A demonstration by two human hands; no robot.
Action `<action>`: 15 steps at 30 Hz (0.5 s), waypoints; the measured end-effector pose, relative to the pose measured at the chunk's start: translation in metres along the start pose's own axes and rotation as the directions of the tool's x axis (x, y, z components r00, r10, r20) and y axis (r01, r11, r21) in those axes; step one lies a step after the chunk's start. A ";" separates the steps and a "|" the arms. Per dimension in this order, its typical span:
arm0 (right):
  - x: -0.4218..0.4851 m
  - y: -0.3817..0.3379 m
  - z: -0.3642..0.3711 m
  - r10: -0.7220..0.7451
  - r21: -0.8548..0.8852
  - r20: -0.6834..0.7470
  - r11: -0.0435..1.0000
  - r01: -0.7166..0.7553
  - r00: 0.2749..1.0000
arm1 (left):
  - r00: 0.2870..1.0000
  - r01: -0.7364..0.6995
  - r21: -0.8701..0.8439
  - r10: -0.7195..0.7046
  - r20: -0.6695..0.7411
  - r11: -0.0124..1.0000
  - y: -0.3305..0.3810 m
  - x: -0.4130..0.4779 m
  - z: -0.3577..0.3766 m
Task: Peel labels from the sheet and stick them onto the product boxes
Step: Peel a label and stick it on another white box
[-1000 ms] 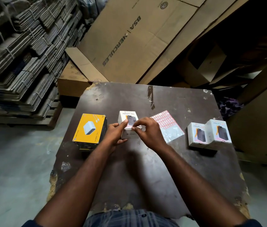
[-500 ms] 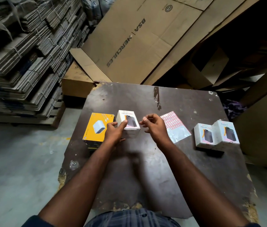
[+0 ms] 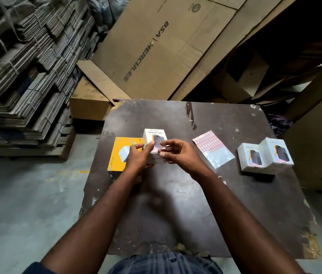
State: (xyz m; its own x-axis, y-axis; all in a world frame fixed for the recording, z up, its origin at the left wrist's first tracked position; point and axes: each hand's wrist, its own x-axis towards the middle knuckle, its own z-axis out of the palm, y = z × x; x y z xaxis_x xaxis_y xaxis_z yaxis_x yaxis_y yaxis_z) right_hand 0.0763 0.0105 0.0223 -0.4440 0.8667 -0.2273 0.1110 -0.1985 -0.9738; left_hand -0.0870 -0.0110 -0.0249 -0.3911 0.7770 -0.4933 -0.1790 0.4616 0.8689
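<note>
My left hand (image 3: 138,156) grips the white box (image 3: 154,137) by its near side, thumb on the top face. My right hand (image 3: 180,155) pinches a small label (image 3: 164,148) between thumb and forefinger, just over the box's near right corner. A yellow box (image 3: 121,155) touches the white box near the tabletop's (image 3: 176,218) left edge. The label sheet (image 3: 211,148) lies to the right, with two more white boxes (image 3: 266,155) by the right edge.

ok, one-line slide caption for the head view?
Left hand grips a white box while right hand pinches a small label at its corner; label sheet lies on the table nearby.
</note>
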 end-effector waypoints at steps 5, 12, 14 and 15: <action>0.005 -0.009 0.003 -0.028 0.002 -0.129 1.000 0.028 0.991 | 1.000 -0.011 -0.005 0.011 0.017 1.000 0.006 0.004 -0.007; 0.012 -0.020 0.000 -0.119 0.020 -0.133 0.992 0.123 0.984 | 0.999 -0.019 -0.028 0.021 0.051 0.999 0.024 0.011 -0.009; 0.015 -0.021 -0.002 -0.114 0.017 -0.116 0.993 0.116 0.987 | 0.998 -0.016 -0.037 0.018 0.056 0.999 0.028 0.012 -0.010; 0.017 -0.021 -0.003 -0.109 0.014 -0.107 0.994 0.112 0.988 | 0.998 -0.016 -0.043 0.019 0.058 0.999 0.030 0.012 -0.010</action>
State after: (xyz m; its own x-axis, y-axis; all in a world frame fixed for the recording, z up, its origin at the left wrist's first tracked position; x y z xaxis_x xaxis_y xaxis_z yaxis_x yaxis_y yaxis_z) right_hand 0.0693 0.0303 0.0387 -0.3554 0.9273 -0.1172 0.0482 -0.1070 -0.9931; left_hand -0.1067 0.0079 -0.0045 -0.3417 0.8087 -0.4787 -0.2113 0.4302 0.8776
